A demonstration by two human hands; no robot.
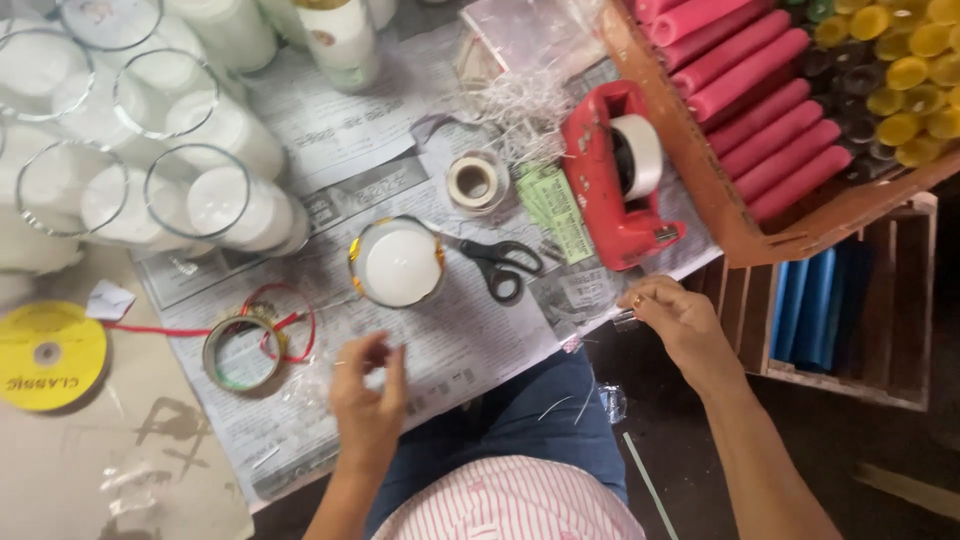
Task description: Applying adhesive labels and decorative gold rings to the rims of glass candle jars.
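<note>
Left hand (368, 392) is raised over the newspaper-covered desk (480, 345), fingers (398, 365) pinched together on something thin and clear; too small to tell what. Right hand (680, 318) sits at the desk's right edge, fingers closed on a small strip of clear tape (624, 320).

Between and just above the hands: a glass candle (399, 263), white wax, gold trim at the rim, upright on the newspaper. Black scissors (503, 266) lie just right of it, blades shut. A small tape roll (475, 183) lies flat above the scissors. Red tape dispenser (615, 175) with a white roll sits further right, near green paper slips (555, 210).

Left of the candle: a flat ring (240, 352) with red ribbon (285, 320) looped around it, and a yellow ribbon spool (48, 355) at the far left. More glass candles (215, 205) are grouped at top left.

Top right: a tray (720, 215) holds pink taper candles (760, 105) and yellow tealights (905, 75). Blue candles (815, 305) stand in a wooden crate (900, 300) below it.
</note>
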